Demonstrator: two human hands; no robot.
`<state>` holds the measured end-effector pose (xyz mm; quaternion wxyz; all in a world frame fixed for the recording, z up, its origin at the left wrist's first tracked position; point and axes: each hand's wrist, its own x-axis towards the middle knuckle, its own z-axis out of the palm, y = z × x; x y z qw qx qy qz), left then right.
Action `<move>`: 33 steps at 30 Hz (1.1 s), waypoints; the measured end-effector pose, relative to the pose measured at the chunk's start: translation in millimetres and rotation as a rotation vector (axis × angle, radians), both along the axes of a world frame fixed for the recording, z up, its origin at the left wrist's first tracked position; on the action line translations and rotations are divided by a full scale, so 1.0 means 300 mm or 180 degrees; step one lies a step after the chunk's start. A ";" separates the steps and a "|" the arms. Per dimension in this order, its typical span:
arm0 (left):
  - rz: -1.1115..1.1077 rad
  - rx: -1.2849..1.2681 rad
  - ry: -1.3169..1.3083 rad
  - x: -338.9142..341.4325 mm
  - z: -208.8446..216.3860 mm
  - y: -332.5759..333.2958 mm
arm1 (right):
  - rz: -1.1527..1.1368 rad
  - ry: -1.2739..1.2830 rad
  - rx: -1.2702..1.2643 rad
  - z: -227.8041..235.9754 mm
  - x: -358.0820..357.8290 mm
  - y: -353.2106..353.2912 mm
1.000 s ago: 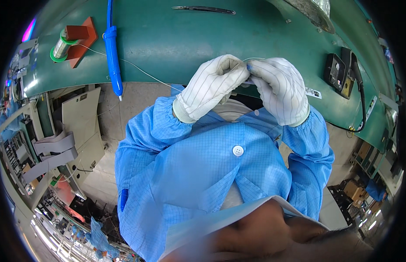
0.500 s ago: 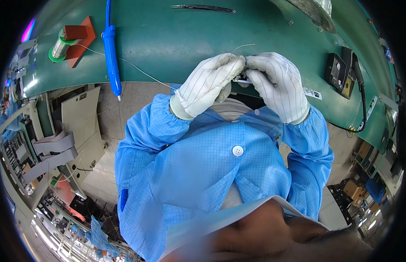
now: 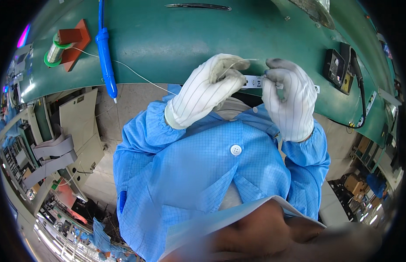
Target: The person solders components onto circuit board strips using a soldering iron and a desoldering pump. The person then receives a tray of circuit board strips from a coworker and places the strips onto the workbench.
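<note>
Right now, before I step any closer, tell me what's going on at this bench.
A person in a blue checked coat and white striped gloves has a thin silvery wire in the left hand, its free end poking out past that hand. The wire leads back to a green-flanged spool on a reddish-brown stand. The right hand is at a narrow white strip with dark markings; whether it grips it is unclear. Neither hand touches the blue pen-shaped tool or the black tweezers.
</note>
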<state>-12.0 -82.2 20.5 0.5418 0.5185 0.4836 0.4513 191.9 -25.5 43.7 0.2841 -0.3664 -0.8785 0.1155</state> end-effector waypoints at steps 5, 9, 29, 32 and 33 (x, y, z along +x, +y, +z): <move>0.0038 -0.0755 -0.0119 0.006 0.011 -0.035 | -0.0176 -0.0126 0.0105 0.014 0.026 -0.067; -0.0048 -0.0415 -0.0045 0.011 0.002 -0.049 | -0.0251 -0.0160 -0.0034 0.030 0.032 -0.098; -0.0149 -0.0660 -0.0246 0.022 0.028 -0.066 | -0.0496 -0.0368 0.0219 0.030 0.016 -0.136; -0.0135 -0.0708 -0.0423 0.023 0.025 -0.065 | -0.0491 -0.0414 0.0329 0.029 0.016 -0.138; -0.0139 -0.0736 -0.0420 0.023 0.025 -0.066 | -0.0487 -0.0427 0.0373 0.030 0.015 -0.139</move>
